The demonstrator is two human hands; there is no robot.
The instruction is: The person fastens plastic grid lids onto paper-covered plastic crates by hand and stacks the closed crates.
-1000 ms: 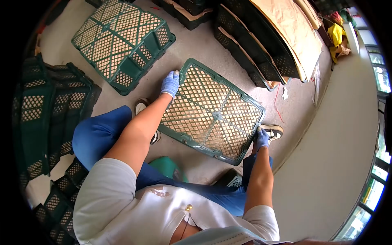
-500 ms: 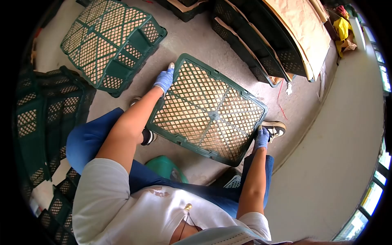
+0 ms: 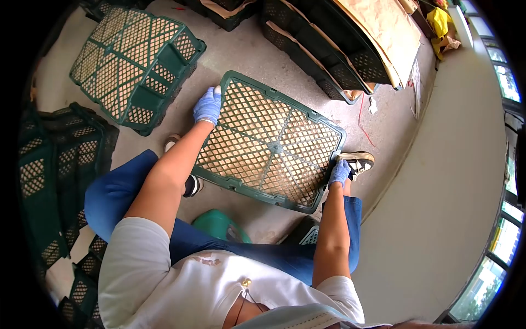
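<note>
A green plastic crate [image 3: 275,147] with a lattice face and brown paper showing through it lies in front of me, between my feet. My left hand [image 3: 208,106], in a blue glove with bare fingertips, is closed on the crate's upper left edge, thumb along the rim. At its lower right edge my right hand [image 3: 339,171], gloved the same way, grips the rim. The fingers of both hands are partly hidden by the crate. Whether the crate touches the floor I cannot tell.
Another lattice crate [image 3: 131,66] rests at the upper left. Stacked dark crates [image 3: 60,170] stand at the left. Paper-lined crates [image 3: 334,49] are piled at the top right. A green plastic object [image 3: 219,226] sits below my crate. A pale wall [image 3: 438,192] runs along the right.
My view has shifted slightly, so the surroundings and the crate appear a little further left and up. Both hands keep hold of the crate's edges.
</note>
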